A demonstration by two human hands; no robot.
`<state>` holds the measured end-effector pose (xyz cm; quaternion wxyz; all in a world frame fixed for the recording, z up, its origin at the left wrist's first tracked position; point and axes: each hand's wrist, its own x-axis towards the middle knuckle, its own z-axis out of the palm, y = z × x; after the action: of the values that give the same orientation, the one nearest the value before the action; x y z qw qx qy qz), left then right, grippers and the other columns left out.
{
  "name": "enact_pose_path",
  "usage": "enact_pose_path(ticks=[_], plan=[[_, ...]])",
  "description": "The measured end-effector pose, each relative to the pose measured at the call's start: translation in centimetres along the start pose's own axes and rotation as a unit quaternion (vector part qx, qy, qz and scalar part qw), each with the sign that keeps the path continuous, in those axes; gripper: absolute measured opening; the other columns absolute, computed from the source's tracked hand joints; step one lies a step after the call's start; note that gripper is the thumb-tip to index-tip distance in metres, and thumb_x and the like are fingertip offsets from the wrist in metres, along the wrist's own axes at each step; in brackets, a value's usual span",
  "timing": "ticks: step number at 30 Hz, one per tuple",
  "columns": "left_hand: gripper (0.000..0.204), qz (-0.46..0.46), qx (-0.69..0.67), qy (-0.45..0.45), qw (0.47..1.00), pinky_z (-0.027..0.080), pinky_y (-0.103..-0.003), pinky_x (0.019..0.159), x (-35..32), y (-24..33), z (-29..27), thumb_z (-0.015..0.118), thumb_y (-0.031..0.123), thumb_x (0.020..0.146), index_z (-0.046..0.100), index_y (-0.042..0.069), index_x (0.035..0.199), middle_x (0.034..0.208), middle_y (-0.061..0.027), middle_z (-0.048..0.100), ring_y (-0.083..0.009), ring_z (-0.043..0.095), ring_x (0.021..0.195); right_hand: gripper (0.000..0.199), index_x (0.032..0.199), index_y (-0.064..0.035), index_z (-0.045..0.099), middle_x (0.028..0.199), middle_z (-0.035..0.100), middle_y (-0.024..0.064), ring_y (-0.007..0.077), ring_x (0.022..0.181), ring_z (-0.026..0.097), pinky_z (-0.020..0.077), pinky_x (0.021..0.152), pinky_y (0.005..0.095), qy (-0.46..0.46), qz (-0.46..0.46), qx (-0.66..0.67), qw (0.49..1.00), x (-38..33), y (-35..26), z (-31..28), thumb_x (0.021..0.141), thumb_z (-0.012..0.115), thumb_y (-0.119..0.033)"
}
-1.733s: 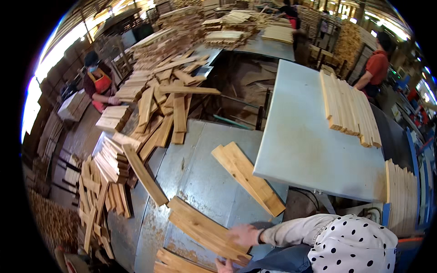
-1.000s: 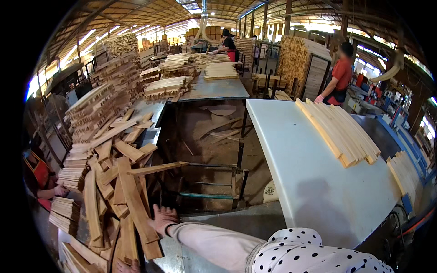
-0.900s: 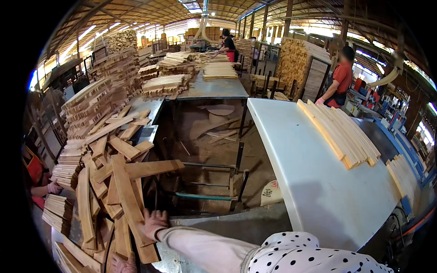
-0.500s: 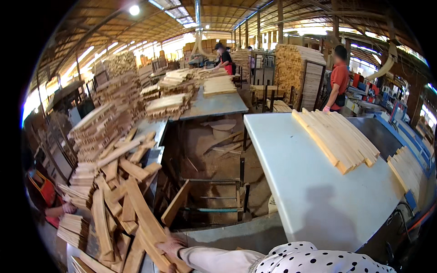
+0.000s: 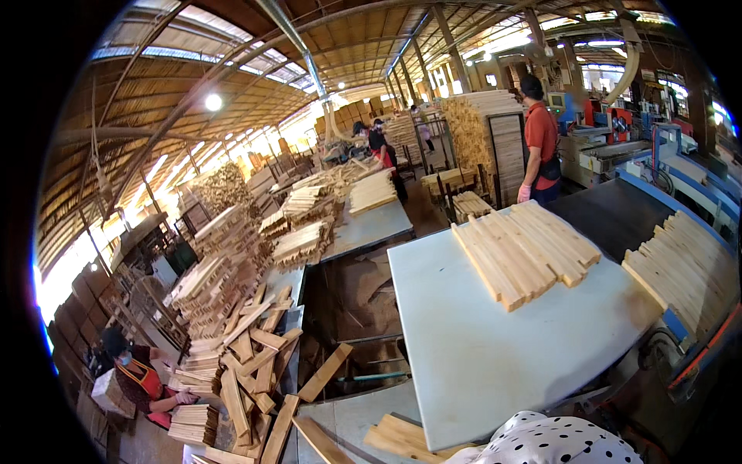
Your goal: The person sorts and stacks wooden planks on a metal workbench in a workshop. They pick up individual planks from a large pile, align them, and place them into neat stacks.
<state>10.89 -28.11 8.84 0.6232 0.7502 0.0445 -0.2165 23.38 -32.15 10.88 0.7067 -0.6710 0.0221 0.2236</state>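
Neither of my hands shows in the head view; only my polka-dotted sleeve (image 5: pixel 545 442) reaches in from the lower edge. Just left of it lie a couple of short wooden planks (image 5: pixel 402 437) on a grey metal surface. One plank (image 5: pixel 325 373) leans tilted over the dark gap between the benches. A heap of loose planks (image 5: pixel 247 363) covers the bench at the lower left. In front of me stands a white table (image 5: pixel 479 348) with a row of pale wooden slats (image 5: pixel 525 251) on its far part.
More slats (image 5: pixel 684 267) are stacked on a blue-edged bench at the right. A person in a red shirt (image 5: pixel 539 139) stands beyond the white table. Another person (image 5: pixel 139 380) sits at the lower left beside plank stacks. Tall plank piles (image 5: pixel 224 271) line the left.
The view has tilted upward toward the roof. My hand, which was on the planks at the lower edge, has dropped out of view. A plank now leans over the gap.
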Motion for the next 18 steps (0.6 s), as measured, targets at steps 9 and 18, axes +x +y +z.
enact_pose_path(ticks=[9,18], plan=[[0.053,-0.064,-0.167,0.074,0.981,0.058,-0.038,0.071,-17.9,-7.0,2.8,0.078,0.028,0.090,0.060,-0.001,0.130,0.100,-0.0109,0.070,-0.0260,0.069,0.081,0.037,0.113,-0.0026,0.073,0.110,0.073,0.0103,0.0237,0.106,0.065,0.0512,0.096,0.0398,-0.076,-0.005,-0.131,0.988,-20.5,11.0,-4.7,0.088,0.073,-0.031],[0.080,-0.026,-0.306,0.368,0.878,0.053,-0.031,0.080,-40.4,-14.3,6.5,0.068,0.005,0.078,0.043,0.002,0.155,0.113,-0.0082,0.056,-0.0159,0.058,0.096,0.025,0.095,-0.0085,0.079,0.090,0.077,0.0120,0.0310,0.087,0.073,0.0553,0.080,0.0424,0.093,0.055,-0.345,0.932,-25.8,16.5,-9.2,0.094,0.070,-0.031]])
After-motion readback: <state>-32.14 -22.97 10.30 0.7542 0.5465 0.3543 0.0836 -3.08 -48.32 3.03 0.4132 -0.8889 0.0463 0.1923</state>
